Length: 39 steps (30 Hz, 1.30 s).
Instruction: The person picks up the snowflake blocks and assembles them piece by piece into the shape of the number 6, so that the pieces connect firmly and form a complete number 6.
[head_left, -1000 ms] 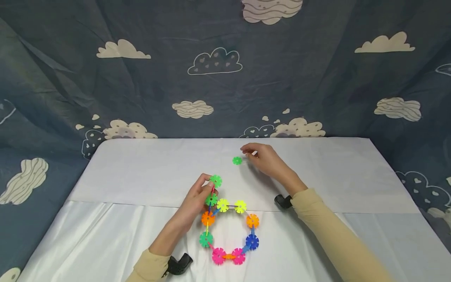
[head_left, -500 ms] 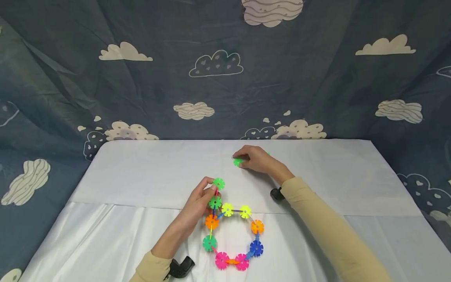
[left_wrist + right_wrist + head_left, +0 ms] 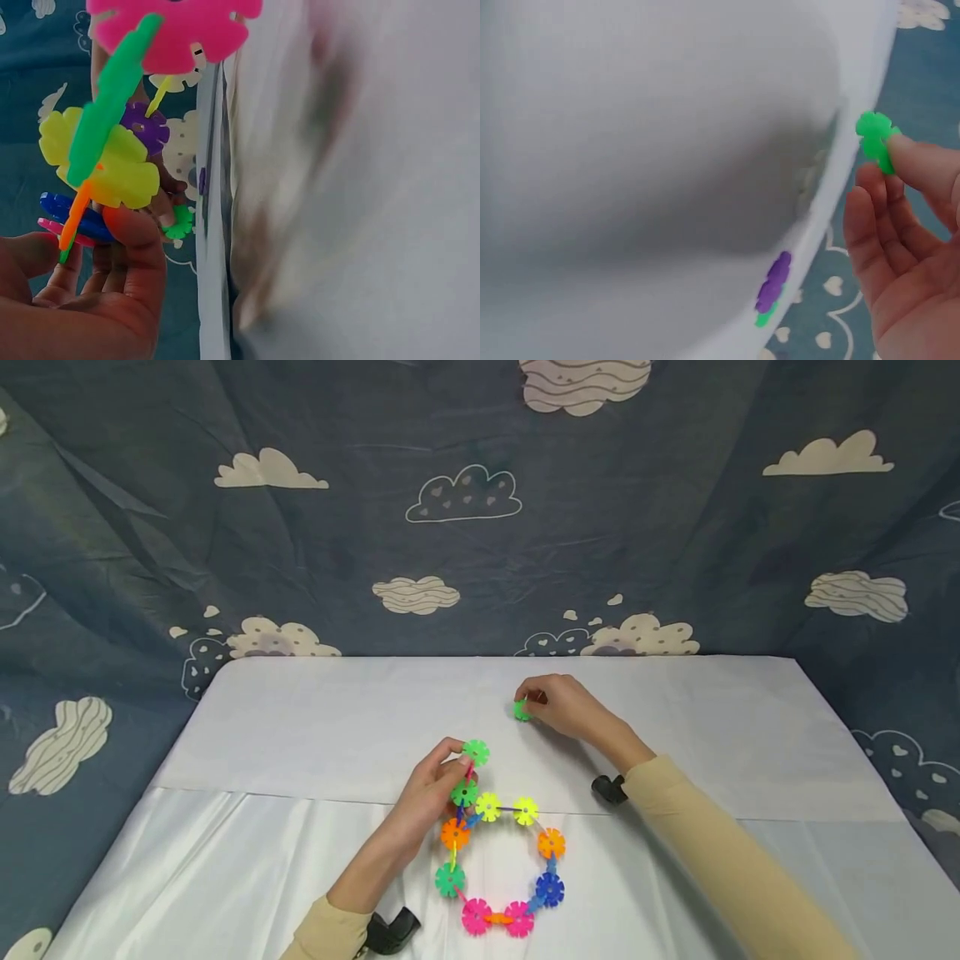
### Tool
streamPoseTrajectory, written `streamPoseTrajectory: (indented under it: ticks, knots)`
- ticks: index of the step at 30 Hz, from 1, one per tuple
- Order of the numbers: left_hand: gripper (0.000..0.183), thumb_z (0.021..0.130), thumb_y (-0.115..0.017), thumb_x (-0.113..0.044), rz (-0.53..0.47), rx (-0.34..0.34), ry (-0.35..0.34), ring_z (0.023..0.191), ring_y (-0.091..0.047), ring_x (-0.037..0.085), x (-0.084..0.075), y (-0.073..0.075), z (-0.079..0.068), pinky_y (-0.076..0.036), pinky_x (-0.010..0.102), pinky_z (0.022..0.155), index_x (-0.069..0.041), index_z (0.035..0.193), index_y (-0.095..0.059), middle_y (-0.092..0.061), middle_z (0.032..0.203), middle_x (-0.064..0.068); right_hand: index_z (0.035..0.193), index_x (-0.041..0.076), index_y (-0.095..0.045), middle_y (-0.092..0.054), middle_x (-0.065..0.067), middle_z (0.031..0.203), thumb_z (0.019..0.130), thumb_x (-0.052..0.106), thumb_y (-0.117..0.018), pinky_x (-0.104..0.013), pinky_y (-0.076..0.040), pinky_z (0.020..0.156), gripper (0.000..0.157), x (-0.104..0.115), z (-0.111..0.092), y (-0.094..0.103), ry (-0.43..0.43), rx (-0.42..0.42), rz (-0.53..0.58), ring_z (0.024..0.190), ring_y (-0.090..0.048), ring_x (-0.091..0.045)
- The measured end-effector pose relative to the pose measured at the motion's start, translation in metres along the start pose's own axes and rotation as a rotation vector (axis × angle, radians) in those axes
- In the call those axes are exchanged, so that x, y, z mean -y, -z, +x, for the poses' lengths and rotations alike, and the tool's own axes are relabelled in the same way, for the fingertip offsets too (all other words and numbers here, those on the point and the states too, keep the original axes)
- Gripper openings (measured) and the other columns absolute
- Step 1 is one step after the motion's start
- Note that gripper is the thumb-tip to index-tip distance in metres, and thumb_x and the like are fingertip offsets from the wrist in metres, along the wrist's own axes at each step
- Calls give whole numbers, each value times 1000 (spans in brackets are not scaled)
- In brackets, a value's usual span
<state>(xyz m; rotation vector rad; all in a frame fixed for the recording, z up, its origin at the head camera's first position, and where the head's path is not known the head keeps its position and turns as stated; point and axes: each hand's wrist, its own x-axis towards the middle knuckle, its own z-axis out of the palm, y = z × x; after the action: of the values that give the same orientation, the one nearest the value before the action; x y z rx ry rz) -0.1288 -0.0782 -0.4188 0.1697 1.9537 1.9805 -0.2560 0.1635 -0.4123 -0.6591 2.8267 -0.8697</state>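
Observation:
My left hand [image 3: 427,789] pinches the upper left end of a chain of flower-shaped interlocking discs. The chain's ring [image 3: 450,881] has pink, blue, orange, yellow and green discs joined by edge-on ones. A light green disc [image 3: 476,752] tops the short branch beside my left fingertips. In the left wrist view a yellow disc [image 3: 112,169] and a pink disc [image 3: 176,37] rise above the fingers. My right hand [image 3: 566,706] holds a loose green disc [image 3: 877,139] between thumb and fingers, farther back and to the right of the chain.
A white cloth [image 3: 300,727] covers the table, with a seam across its middle. Behind it hangs a dark cloud-patterned curtain [image 3: 465,560]. In the right wrist view a purple disc [image 3: 774,281] shows near the cloth's edge, with green beside it.
My right hand has moved to the loose green disc, pinched it and drawn it slightly right. The left hand keeps its hold on the chain, which appears a little farther right.

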Motion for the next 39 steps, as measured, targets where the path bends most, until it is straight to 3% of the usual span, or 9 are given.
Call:
streamPoseTrajectory:
  ticks: [9, 17, 21, 28, 33, 39]
  knots:
    - [20, 104, -51, -28, 32, 11, -28, 69, -48, 18, -2, -8, -3, -40, 25, 58, -11, 114, -52, -59, 83, 6, 110, 14, -70, -65, 2, 91, 95, 9, -66, -32, -51, 68, 16, 31, -46, 3, 73, -105, 173, 72, -61, -17]
    - [21, 104, -50, -28, 28, 39, -62, 68, -46, 17, -5, -14, -7, -37, 24, 59, -8, 113, -52, -56, 81, 6, 109, 14, -67, -66, 2, 85, 92, 12, -70, -30, -55, 66, 18, 60, -91, 6, -9, -215, 285, 72, -65, -19]
    - [22, 105, -50, -28, 35, 52, -66, 69, -45, 17, -7, -17, -9, -37, 23, 61, -9, 115, -51, -54, 80, 5, 109, 17, -68, -64, 5, 90, 91, 9, -71, -28, -56, 66, 20, 71, -107, 4, 24, -235, 306, 72, -64, -17]
    - [26, 105, -49, -31, 64, 68, -74, 70, -45, 15, -12, -23, -15, -37, 23, 63, -9, 117, -53, -50, 80, 3, 106, 20, -67, -60, 10, 91, 89, 3, -72, -23, -56, 70, 25, 83, -126, -6, 101, -294, 294, 69, -62, -6]
    - [27, 105, -49, -32, 66, 77, -113, 66, -40, 14, -13, -25, -16, -34, 23, 62, -9, 117, -56, -45, 76, 3, 106, 17, -67, -60, 11, 93, 86, -3, -73, -23, -55, 71, 29, 86, -131, -10, 162, -374, 219, 74, -61, -1]
    - [31, 105, -46, -34, 90, 90, -164, 69, -40, 17, -16, -27, -17, -34, 25, 66, -6, 94, -53, -39, 75, 7, 104, 17, -68, -61, 14, 95, 85, -5, -73, -23, -55, 76, 29, 88, -133, -10, 181, -422, 230, 81, -62, -1]
